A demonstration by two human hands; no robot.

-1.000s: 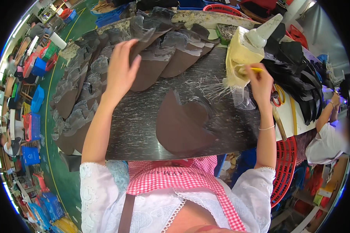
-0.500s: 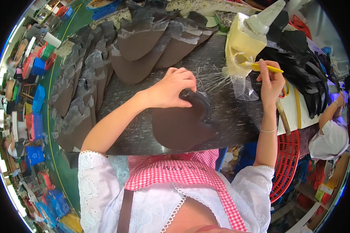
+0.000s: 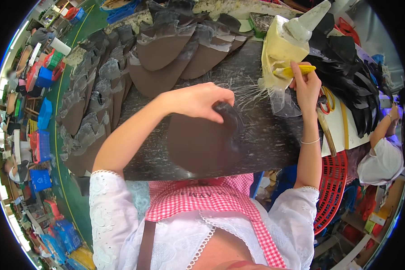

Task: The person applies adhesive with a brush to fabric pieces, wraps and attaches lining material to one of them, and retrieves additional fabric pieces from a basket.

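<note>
My left hand (image 3: 201,102) is closed on the upper edge of a dark brown rounded shoe-upper piece (image 3: 198,144) that lies on the black worktop near its front edge. A darker band runs along the right side of this piece. In my right hand (image 3: 307,87) is a yellow-handled brush (image 3: 301,70), pinched between thumb and fingers. Its lower end is inside the opening of a pale yellow, glue-crusted bottle (image 3: 287,42) lying at the far right, so the bristles are hidden. Strings of dried glue (image 3: 247,93) spread left from the bottle's mouth.
Overlapping brown pieces (image 3: 162,49) cover the far and left parts of the worktop (image 3: 144,157). Black pieces (image 3: 346,81) are heaped on the right, by scissors (image 3: 330,101) and a wooden handle (image 3: 327,135). A red basket (image 3: 333,193) stands below; another person (image 3: 380,159) sits at far right.
My right hand has moved slightly up and left, pushing the brush deeper into the bottle's opening. The brown piece has shifted a little left, with my left hand still on it.
</note>
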